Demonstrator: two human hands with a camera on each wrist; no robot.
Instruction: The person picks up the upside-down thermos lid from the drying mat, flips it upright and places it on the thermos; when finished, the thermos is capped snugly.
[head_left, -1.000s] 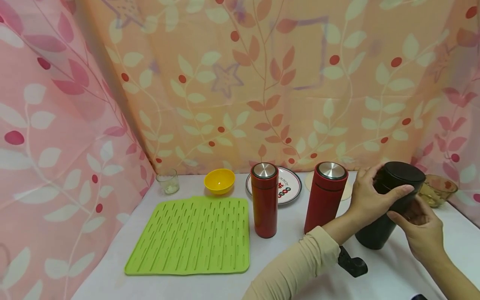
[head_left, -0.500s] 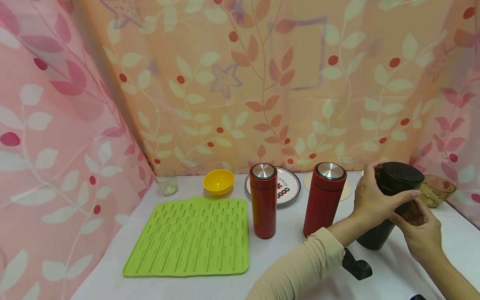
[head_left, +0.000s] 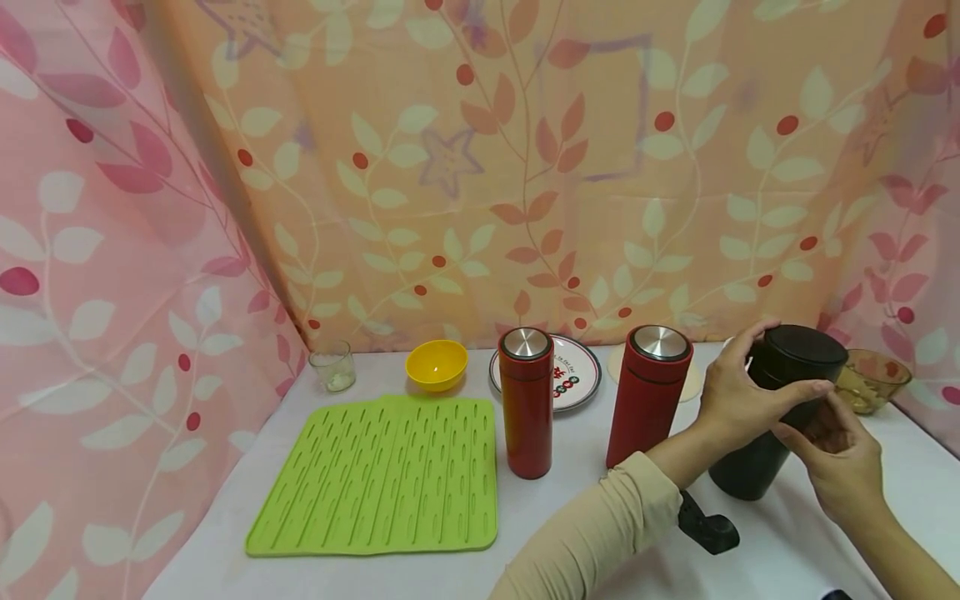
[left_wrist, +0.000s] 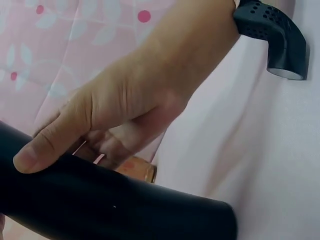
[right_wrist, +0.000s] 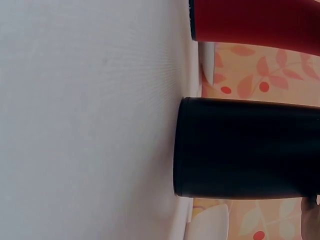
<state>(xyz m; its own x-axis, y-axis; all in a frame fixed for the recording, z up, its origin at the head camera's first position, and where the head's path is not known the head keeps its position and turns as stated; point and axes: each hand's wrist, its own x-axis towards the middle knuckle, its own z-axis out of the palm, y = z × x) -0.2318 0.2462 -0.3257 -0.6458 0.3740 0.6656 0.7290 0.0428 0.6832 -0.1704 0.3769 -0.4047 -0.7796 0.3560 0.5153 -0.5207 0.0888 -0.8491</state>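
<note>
A wide black flask (head_left: pixel 757 462) with a flat black lid (head_left: pixel 806 343) stands at the right of the table, base on the white cloth. My left hand (head_left: pixel 750 400) grips its upper part from the left, the thumb lying across the near side just under the lid. From the right, my right hand (head_left: pixel 847 458) holds the body lower down. In the left wrist view the thumb of the right hand (left_wrist: pixel 115 105) rests on the flask (left_wrist: pixel 125 200). The flask's base (right_wrist: pixel 182 147) meets the cloth in the right wrist view; most finger ends are hidden behind it.
Two red flasks (head_left: pixel 528 417) (head_left: pixel 648 408) with steel-topped lids stand left of my hands. Behind are a patterned plate (head_left: pixel 577 375), yellow bowl (head_left: pixel 437 367), glass cup (head_left: pixel 333 371) and amber glass bowl (head_left: pixel 870 383). A green mat (head_left: pixel 382 475) lies at left.
My left hand and forearm shifted slightly right, then back left. The black flask stays in nearly the same place, and both hands keep hold of it.
</note>
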